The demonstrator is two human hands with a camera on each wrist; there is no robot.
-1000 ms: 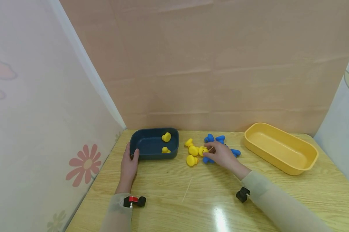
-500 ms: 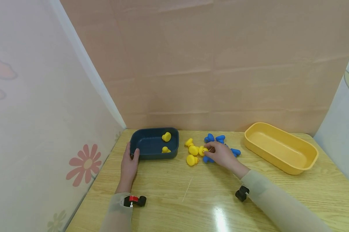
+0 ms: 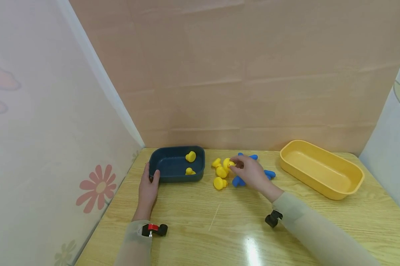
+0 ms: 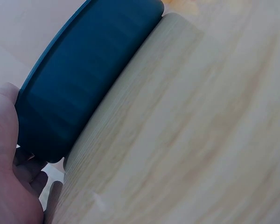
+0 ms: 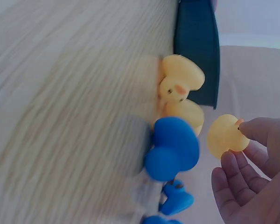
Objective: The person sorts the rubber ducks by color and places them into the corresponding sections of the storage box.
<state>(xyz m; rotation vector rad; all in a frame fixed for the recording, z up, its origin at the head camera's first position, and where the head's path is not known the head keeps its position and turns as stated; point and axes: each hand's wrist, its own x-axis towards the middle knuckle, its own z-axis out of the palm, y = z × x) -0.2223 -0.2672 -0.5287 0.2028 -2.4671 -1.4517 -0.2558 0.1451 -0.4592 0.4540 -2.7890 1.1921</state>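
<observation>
Currently, pinched at the head by the right hand (image 3: pixel 252 175) is one yellow duck (image 5: pixel 222 135), held above the table (image 3: pixel 186 210), likely to clear the other ducks (image 5: pixel 183 72). Navy bin (image 3: pixel 176 178) is gripped at its left end by the left hand (image 3: pixel 148 191), presumably for steadiness.

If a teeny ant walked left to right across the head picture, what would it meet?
Pink wall flower → left hand → dark blue tub → loose yellow ducks → right hand → yellow tub.
</observation>
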